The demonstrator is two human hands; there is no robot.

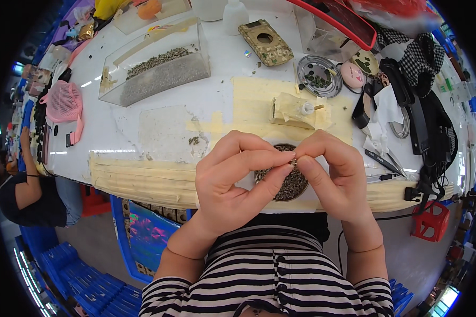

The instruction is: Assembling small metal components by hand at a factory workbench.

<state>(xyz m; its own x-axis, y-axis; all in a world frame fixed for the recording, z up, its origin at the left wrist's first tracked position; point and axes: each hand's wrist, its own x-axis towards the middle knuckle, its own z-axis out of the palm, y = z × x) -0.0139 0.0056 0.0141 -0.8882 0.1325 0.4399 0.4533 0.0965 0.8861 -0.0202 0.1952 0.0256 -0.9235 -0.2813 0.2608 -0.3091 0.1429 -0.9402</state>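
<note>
My left hand (232, 182) and my right hand (337, 179) meet above a round dish (288, 200) near the table's front edge. Thumb and forefinger of each are pinched together around a tiny metallic-looking piece (293, 162), mostly hidden by the fingertips. Many small grey-brown parts (290, 186) fill the dish below. Just beyond the hands stands a block wrapped in cream tape (291, 113), with a small white nozzle-like piece (307, 108) on it. Farther back lies a camouflage-patterned toy tank hull (266, 43) with a round hole.
A clear bin (166, 79) of small grey parts sits back left, near a pink mesh bag (64, 103). At right are a round tray (319, 77) with dark green pieces, tweezers (395, 165) and a black strap (433, 121). Another person (34, 195) sits far left.
</note>
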